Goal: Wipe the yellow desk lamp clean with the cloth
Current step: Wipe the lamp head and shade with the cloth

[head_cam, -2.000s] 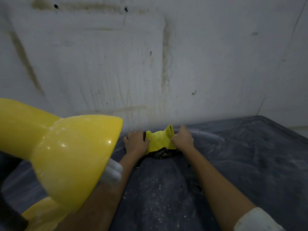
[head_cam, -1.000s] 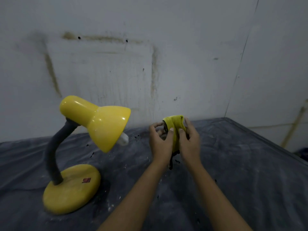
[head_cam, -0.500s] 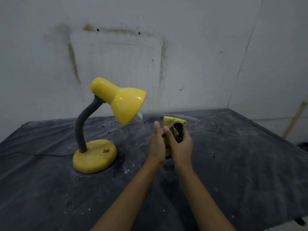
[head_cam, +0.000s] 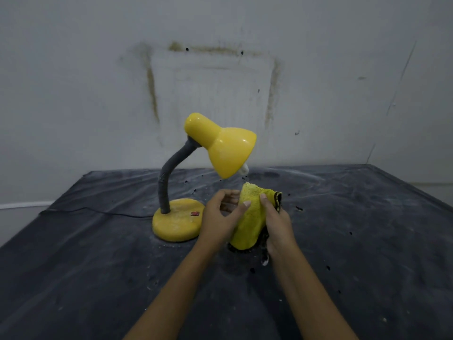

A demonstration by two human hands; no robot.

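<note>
Standing on the dusty dark-sheeted table point(head_cam: 98, 278), the yellow desk lamp point(head_cam: 230, 148) with a grey bendy neck shows only the tip of its bulb point(head_cam: 244, 170) below the shade. Just right of its base point(head_cam: 176, 224), apart, the fluffy yellow dark-edged cloth point(head_cam: 250, 222) hangs between both hands: the right hand point(head_cam: 278, 224) grips it, hiding its right side; the left hand point(head_cam: 218, 219) pinches its left edge. Half a second ago the cloth was bunched tighter.

Yellow cloth point(head_cam: 250, 222) in right hand point(head_cam: 278, 223) — lamp point(head_cam: 228, 148) beside
</note>
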